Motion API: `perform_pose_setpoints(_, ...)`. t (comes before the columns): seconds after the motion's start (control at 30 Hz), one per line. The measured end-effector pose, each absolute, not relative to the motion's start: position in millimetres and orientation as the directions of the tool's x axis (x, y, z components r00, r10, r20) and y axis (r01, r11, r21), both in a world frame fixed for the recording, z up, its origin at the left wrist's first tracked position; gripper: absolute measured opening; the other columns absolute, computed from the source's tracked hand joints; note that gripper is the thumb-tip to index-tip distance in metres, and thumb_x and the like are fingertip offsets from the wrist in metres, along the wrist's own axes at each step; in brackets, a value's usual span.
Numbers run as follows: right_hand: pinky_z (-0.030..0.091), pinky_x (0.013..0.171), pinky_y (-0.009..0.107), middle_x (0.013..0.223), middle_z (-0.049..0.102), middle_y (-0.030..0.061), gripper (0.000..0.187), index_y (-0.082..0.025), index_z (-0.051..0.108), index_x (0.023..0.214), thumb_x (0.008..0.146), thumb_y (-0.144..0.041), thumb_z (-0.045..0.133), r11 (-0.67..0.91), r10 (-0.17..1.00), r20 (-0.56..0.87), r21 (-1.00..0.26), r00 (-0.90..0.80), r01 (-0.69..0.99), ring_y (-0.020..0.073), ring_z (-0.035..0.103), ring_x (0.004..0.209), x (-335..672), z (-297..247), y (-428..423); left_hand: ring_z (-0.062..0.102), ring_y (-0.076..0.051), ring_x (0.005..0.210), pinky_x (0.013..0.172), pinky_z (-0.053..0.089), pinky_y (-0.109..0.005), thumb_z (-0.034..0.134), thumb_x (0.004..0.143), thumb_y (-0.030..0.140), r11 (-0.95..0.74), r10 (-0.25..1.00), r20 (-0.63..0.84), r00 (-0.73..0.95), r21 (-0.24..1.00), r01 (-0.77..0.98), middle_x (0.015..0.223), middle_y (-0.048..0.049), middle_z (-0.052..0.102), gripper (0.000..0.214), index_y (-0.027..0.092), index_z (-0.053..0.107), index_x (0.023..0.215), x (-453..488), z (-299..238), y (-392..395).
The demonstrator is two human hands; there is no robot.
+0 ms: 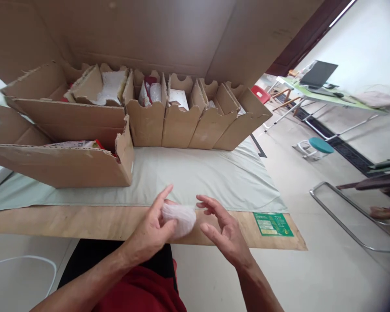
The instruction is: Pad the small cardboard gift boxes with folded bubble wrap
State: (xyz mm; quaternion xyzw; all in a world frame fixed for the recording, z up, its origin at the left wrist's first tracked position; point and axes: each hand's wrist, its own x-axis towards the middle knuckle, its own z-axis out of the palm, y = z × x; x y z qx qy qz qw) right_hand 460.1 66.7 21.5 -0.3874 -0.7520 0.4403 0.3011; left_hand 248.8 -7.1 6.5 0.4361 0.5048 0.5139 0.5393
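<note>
My left hand (154, 229) grips a small pale pink knitted bundle (180, 218), rolled up like a sock, over the near edge of the wooden board (84, 222). The thumb presses on its underside and the fingers curl behind it. Just to the right, my right hand (222, 227) hovers with its fingers spread and slightly bent, the fingertips close to the bundle but apart from it. Both hands are above the board's front edge, near a pale green cloth (198, 175).
A row of cardboard bins (182, 117) with white and red items stands at the back of the cloth. A larger cardboard box (61, 164) lies at the left. A green label (273, 224) sits on the board's right end. Stools, a desk and a metal frame stand on the floor to the right.
</note>
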Motion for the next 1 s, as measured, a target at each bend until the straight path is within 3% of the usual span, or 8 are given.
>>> perform_pose_setpoints(0.13,0.054,0.102,0.044,0.138,0.066,0.0112,0.07,-0.029,0.051,0.149,0.088,-0.051,0.075,0.424,0.666,0.051,-0.846,-0.744,0.322,0.0303,0.066,0.12,455.0,34.5,67.4,0.068,-0.02,0.111,0.1,0.056,-0.039,0.053,0.089,0.006,-0.179,0.983,0.171,0.06,0.97,0.165,0.129,-0.0067,0.067,0.082,0.032,0.023,0.16,253.3,9.0,-19.2)
perform_pose_setpoints(0.33,0.061,0.074,0.037,0.099,0.079,0.0078,0.026,-0.03,0.074,0.116,0.092,-0.027,0.063,0.696,0.555,0.111,-0.603,-0.824,0.388,0.0278,0.073,0.088,427.8,44.3,75.7,0.066,-0.028,0.118,0.1,0.058,-0.048,0.054,0.087,0.007,-0.422,0.891,0.448,0.076,0.753,0.505,0.132,-0.0124,0.067,0.088,0.029,0.013,0.162,240.4,10.3,-26.0)
perform_pose_setpoints(0.5,0.056,0.052,0.03,0.077,0.076,0.005,0.021,-0.027,0.078,0.092,0.093,-0.043,0.063,0.749,0.634,0.299,-0.466,-0.713,0.471,0.0219,0.068,0.06,415.4,84.4,101.9,0.052,-0.034,0.138,0.11,0.051,-0.054,0.065,0.09,0.023,-0.306,0.731,0.67,-0.128,0.49,0.816,0.141,-0.0132,0.059,0.082,0.029,0.024,0.16,174.0,49.8,-20.9)
perform_pose_setpoints(0.63,0.058,0.066,0.029,0.09,0.077,0.0007,0.023,-0.028,0.077,0.104,0.089,-0.045,0.073,0.669,0.73,0.587,-0.506,-0.35,0.545,0.0204,0.07,0.072,382.7,145.7,106.1,0.043,-0.038,0.145,0.121,0.031,-0.065,0.067,0.088,0.016,-0.029,0.521,0.838,-0.161,0.206,0.978,0.14,-0.0147,0.061,0.062,0.021,0.048,0.147,106.4,85.3,-16.3)
perform_pose_setpoints(0.7,0.059,0.079,0.031,0.098,0.077,0.0004,0.017,-0.029,0.077,0.103,0.089,-0.038,0.074,0.737,0.644,0.719,-0.492,-0.261,0.463,0.0214,0.072,0.084,352.7,172.7,108.7,0.044,-0.038,0.144,0.122,0.022,-0.069,0.067,0.086,0.013,0.06,0.483,0.858,-0.176,0.168,0.984,0.132,-0.0134,0.065,0.05,0.021,0.058,0.134,86.2,92.4,-17.3)
perform_pose_setpoints(0.77,0.058,0.081,0.032,0.102,0.077,0.0002,0.014,-0.029,0.076,0.104,0.09,-0.031,0.072,0.862,0.494,0.773,-0.375,-0.398,0.342,0.0207,0.073,0.088,318.5,191.2,117.2,0.053,-0.036,0.137,0.122,0.019,-0.07,0.066,0.085,0.008,0.076,0.481,0.855,-0.194,0.18,0.981,0.119,-0.0101,0.07,0.042,0.022,0.063,0.124,77.9,91.8,-20.6)
perform_pose_setpoints(0.87,0.055,0.073,0.031,0.096,0.077,0.0015,0.015,-0.026,0.074,0.106,0.093,-0.03,0.067,0.933,0.353,0.676,-0.205,-0.647,0.296,0.0199,0.072,0.082,267.9,202.2,136.6,0.064,-0.03,0.118,0.122,0.019,-0.071,0.064,0.085,0.002,0.045,0.486,0.848,-0.211,0.217,0.975,0.102,-0.0063,0.072,0.031,0.022,0.067,0.11,79.4,83.1,-27.7)
perform_pose_setpoints(1.0,0.047,0.068,0.03,0.084,0.076,0.0052,0.011,-0.019,0.072,0.095,0.091,-0.027,0.065,0.896,0.404,0.334,0.043,-0.852,0.442,0.0228,0.07,0.079,209.4,195.9,153.4,0.066,-0.024,0.103,0.121,0.015,-0.071,0.064,0.085,0.0,0.006,0.459,0.857,-0.235,0.262,0.965,0.093,-0.0058,0.07,0.026,0.02,0.069,0.1,85.2,73.9,-34.3)
